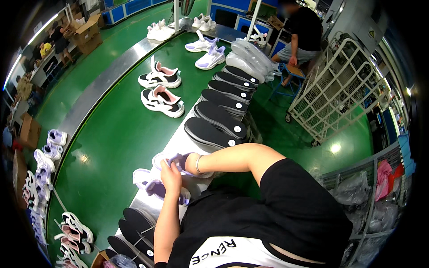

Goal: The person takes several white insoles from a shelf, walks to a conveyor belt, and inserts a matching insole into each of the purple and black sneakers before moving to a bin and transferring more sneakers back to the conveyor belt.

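Observation:
A white and lilac sneaker point(160, 158) is at the metal edge of the work surface in front of me. My left hand point(170, 177) is closed on its near side, thumb and fingers gripping the upper. My right hand point(191, 163), with a bracelet at the wrist, reaches into the shoe's opening, so its fingers are hidden. Right below lies a matching sneaker point(153, 186), partly covered by my left forearm. Beyond my right forearm, a row of black insoles point(219, 118) with round white stickers lines the edge.
Black, white and pink sneakers point(163, 102) and lilac ones point(211, 58) stand on the green surface point(111, 147). More black insoles point(134, 225) lie at lower left. Shoes point(44, 163) line the far left. A wire cage trolley point(335, 89) and a seated person point(304, 31) are at right.

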The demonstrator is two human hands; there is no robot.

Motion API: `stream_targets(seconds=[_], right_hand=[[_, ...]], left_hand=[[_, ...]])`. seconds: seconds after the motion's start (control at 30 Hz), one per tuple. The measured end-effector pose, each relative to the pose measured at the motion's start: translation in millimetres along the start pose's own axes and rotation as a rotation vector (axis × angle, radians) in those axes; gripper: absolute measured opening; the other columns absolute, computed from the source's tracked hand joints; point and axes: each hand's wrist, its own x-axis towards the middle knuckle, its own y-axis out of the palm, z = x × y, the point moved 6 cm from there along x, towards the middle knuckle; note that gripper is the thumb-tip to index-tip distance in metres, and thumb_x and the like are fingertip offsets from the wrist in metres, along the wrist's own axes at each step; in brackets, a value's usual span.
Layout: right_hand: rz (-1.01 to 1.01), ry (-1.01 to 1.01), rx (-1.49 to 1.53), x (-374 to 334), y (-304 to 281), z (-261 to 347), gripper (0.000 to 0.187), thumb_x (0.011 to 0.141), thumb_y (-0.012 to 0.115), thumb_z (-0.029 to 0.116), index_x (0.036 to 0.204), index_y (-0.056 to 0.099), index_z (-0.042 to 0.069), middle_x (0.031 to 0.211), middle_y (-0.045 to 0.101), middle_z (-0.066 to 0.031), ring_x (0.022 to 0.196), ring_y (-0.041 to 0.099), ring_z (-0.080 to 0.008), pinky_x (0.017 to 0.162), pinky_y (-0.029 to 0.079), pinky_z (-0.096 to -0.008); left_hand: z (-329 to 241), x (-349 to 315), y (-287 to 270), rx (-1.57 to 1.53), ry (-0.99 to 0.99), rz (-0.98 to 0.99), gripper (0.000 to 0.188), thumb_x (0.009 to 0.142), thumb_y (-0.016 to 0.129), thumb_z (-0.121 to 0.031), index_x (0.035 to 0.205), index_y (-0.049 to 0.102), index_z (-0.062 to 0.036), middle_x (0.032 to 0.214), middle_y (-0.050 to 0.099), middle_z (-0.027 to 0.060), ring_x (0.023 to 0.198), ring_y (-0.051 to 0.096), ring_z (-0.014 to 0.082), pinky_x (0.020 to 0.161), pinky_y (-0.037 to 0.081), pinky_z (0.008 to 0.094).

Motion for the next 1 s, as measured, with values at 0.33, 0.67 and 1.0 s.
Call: stream_targets(seconds=[0.33,0.67,1.0], right_hand=[[0.380,0.034,0.242,-37.7,23.1,1.6,0.021,0.067,0.051,0.015,0.082,0.063,0.006,0.083,0.061,-0.0126,0.080,0.057,-0.0265,0.071,0.037,-0.0426],[0.051,0.012,0.376,-26.6,5.7,38.8,0.020,0.064,0.051,0.011,0.082,0.058,0.005,0.075,0.061,-0.0122,0.073,0.059,-0.0256,0.078,0.032,-0.0515],[-0.839,-0.340,0.576,-21.4,-88.2,10.7,0.021,0.068,0.057,0.016,0.086,0.053,0.005,0.091,0.054,-0.0105,0.089,0.051,-0.0252,0.079,0.038,-0.0388]], left_hand=[[-3.1,2.6,4.0,0.008,-0.104,0.048,0.020,0.079,0.047,-0.013,0.089,0.039,0.0028,0.072,0.053,0.0277,0.070,0.052,0.0433,0.059,0.040,0.0485],[-0.4,-51.6,-58.0,0.361,-0.117,0.093,0.076,0.074,0.059,-0.031,0.126,0.017,0.0044,0.068,0.057,0.0151,0.059,0.056,0.0317,0.053,0.045,0.0394],[57.6,-0.6,-94.4,0.472,-0.278,-0.036,0.071,0.071,0.052,-0.014,0.129,0.012,-0.0070,0.072,0.057,0.0207,0.063,0.056,0.0363,0.058,0.044,0.0438]])
